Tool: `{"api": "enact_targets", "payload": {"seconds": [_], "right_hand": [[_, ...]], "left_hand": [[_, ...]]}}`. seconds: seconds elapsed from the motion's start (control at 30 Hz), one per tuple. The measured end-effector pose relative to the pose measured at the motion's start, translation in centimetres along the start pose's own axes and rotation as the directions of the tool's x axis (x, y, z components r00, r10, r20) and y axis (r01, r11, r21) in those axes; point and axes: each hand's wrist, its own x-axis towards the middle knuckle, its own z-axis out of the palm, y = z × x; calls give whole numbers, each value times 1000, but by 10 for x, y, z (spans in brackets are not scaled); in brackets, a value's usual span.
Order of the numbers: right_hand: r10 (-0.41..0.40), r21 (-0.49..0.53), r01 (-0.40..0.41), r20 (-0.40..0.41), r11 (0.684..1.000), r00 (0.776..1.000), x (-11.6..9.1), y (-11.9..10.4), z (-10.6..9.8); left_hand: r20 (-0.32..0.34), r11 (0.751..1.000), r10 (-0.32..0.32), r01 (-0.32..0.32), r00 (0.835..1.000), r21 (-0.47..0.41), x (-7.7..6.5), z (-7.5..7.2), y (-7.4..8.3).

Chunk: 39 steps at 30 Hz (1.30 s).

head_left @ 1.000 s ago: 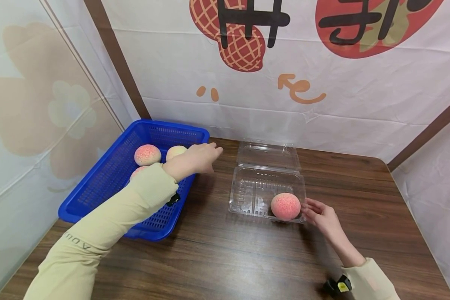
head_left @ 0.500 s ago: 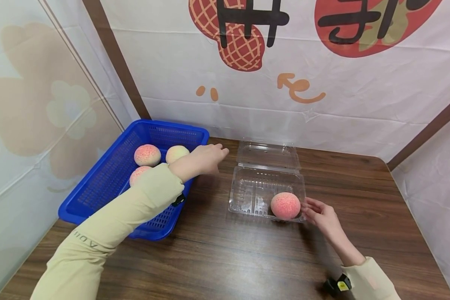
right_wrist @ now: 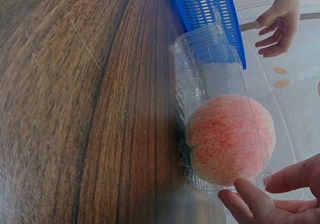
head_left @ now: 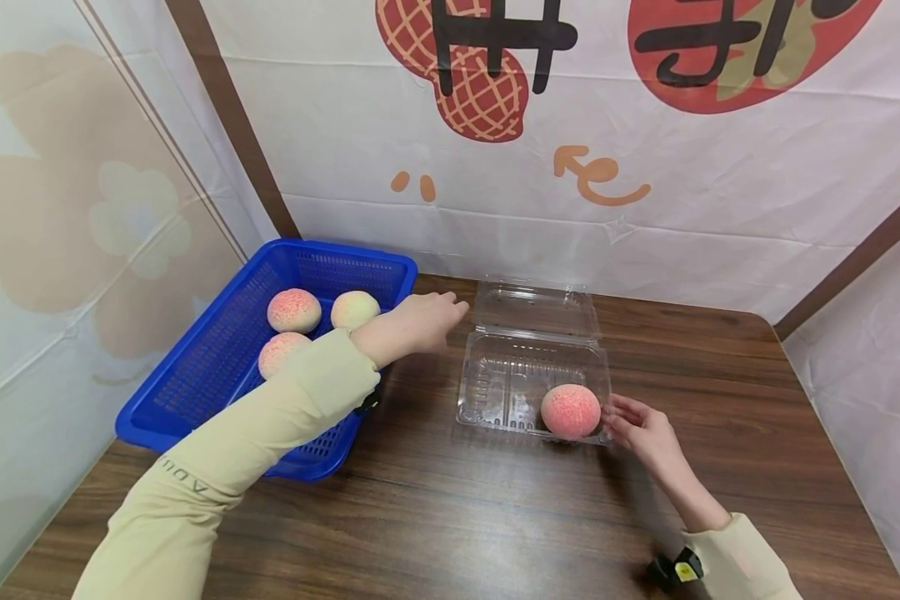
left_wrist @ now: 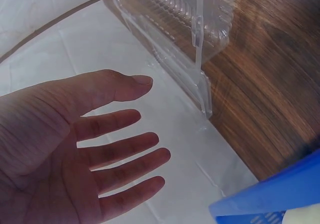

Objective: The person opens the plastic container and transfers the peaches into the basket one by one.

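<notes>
My left hand (head_left: 426, 322) hangs in the air past the basket's right rim, its fingers spread and nothing held. The left wrist view shows the bare palm and extended thumb of the left hand (left_wrist: 65, 149). A clear plastic clamshell container (head_left: 495, 379) lies with its lid folded back toward the wall. One pink peach (head_left: 571, 412) sits in its near right corner. At that corner, my right hand (head_left: 648, 437) pinches the container's edge between thumb and fingers, close beside the peach (right_wrist: 230, 139).
Left on the wooden table (head_left: 465, 517) stands a blue plastic basket (head_left: 183, 383). Inside are a pink peach (head_left: 294, 311), a pale peach (head_left: 355, 309) and another pink peach (head_left: 279, 353), partly hidden by my left sleeve. A printed fabric wall (head_left: 345, 150) rises behind.
My left hand has moved right, away from the basket and toward the container, uncovering more of the peaches. The right hand, container and its peach have stayed put.
</notes>
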Motion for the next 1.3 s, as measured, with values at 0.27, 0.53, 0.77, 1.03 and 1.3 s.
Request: {"api": "enact_targets", "payload": {"seconds": [0.27,0.53,0.77,1.03,1.3], "right_hand": [[-7,-6,7,10,1000,1000,0,0,0],[-11,-4,11,10,1000,1000,-1,0,1],[-15,3,15,14,1000,1000,-1,0,0],[-17,3,17,9,1000,1000,-1,1,0],[-15,4,15,11,1000,1000,-1,0,0]], "left_hand": [[-33,999,36,-36,999,15,4,1,6],[-8,999,32,-31,999,14,6,0,13],[16,999,28,-29,999,21,7,-2,20],[26,999,39,-40,999,27,10,-1,26],[29,999,49,-49,998,24,13,0,31]]}}
